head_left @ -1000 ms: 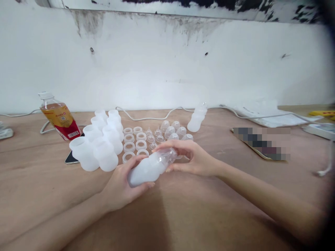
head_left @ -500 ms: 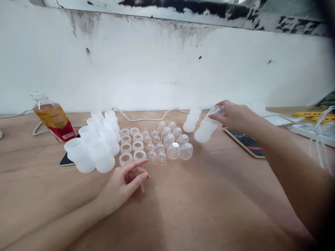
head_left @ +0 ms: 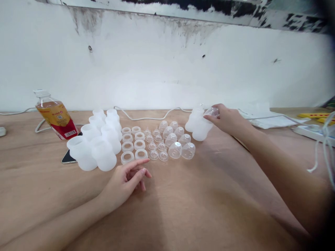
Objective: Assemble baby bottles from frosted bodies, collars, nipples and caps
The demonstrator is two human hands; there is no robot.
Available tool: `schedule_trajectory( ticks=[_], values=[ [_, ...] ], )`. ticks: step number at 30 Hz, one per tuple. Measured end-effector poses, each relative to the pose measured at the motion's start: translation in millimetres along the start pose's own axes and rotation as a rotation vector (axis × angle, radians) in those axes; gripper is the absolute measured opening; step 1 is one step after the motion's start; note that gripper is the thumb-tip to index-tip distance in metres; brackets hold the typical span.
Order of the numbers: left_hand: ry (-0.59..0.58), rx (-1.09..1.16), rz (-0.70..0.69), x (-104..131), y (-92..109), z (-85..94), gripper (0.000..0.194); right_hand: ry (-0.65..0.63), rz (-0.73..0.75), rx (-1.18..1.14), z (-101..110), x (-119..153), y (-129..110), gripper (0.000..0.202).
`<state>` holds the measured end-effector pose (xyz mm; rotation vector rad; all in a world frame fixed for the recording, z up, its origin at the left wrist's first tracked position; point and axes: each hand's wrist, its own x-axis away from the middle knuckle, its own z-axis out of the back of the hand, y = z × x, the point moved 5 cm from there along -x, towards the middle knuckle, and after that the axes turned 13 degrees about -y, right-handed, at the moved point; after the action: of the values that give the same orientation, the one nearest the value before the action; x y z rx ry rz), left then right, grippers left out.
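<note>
My right hand (head_left: 222,118) grips a frosted white baby bottle (head_left: 201,129) by its clear domed cap (head_left: 211,112). Close behind it on the left stands a second capped baby bottle (head_left: 192,120). My left hand (head_left: 133,176) hovers or rests at the near edge of the parts, fingers loosely spread and holding nothing. Just beyond it are rows of white collar rings (head_left: 127,157), clear bottle nipples (head_left: 158,138) and clear domed caps (head_left: 175,150). Several open white bottle bodies (head_left: 104,153) stand upright in two rows to the left.
A tea drink bottle (head_left: 58,116) stands at the left, near a phone (head_left: 68,157) partly hidden by the bottle bodies. A white cable (head_left: 157,118) runs along the wall. White plastic bags (head_left: 269,118) and a power strip (head_left: 311,134) lie at the right.
My right hand has moved left with the capped baby bottle, which now stands more upright, close to the other one. My left hand stays almost where it was. The view has shifted slightly.
</note>
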<state>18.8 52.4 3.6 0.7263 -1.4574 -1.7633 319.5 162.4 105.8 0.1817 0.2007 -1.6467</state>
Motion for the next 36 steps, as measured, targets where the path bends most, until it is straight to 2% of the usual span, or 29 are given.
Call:
schedule_trajectory(
  ticks=[7, 10, 12, 14, 16, 17, 19, 21, 23, 26, 28, 36],
  values=[
    [-0.001, -0.038, 0.0, 1, -1, -0.4, 0.034, -0.028, -0.001, -0.072, -9, -4, 1, 0.049],
    [-0.014, -0.123, -0.035, 3, 1, -2.0, 0.032, -0.039, -0.001, -0.077, -7, -1, 0, 0.055],
    [-0.029, -0.247, -0.069, 5, 6, -3.1, 0.032, 0.024, 0.007, -0.028, 2, 6, -7, 0.061],
    [-0.054, -0.456, -0.105, 8, 15, -4.2, 0.032, 0.166, 0.055, 0.043, 19, 19, -23, 0.064],
    [-0.117, -0.733, -0.15, 11, 25, -6.9, 0.034, 0.284, 0.19, 0.025, 33, 39, -48, 0.06],
    [-0.17, -0.871, -0.175, 13, 29, -8.9, 0.037, 0.289, 0.298, -0.028, 36, 50, -63, 0.057],
    [-0.294, -1.078, -0.209, 17, 32, -12.4, 0.046, 0.181, 0.601, -0.159, 29, 79, -97, 0.053],
    [-0.398, -1.164, -0.203, 20, 28, -13.5, 0.056, -0.053, 0.871, -0.198, 5, 111, -127, 0.059],
    [-0.46, -1.17, -0.169, 22, 22, -13.3, 0.064, -0.258, 1.016, -0.175, -25, 141, -146, 0.065],
    [-0.471, -1.135, -0.134, 23, 13, -13.3, 0.067, -0.442, 1.018, -0.19, -59, 165, -152, 0.065],
    [-0.454, -1.112, -0.144, 23, 11, -13.9, 0.066, -0.487, 0.98, -0.203, -68, 168, -151, 0.063],
    [-0.424, -1.109, -0.149, 21, 8, -12.8, 0.067, -0.531, 0.968, -0.169, -66, 165, -150, 0.062]
  ],
)
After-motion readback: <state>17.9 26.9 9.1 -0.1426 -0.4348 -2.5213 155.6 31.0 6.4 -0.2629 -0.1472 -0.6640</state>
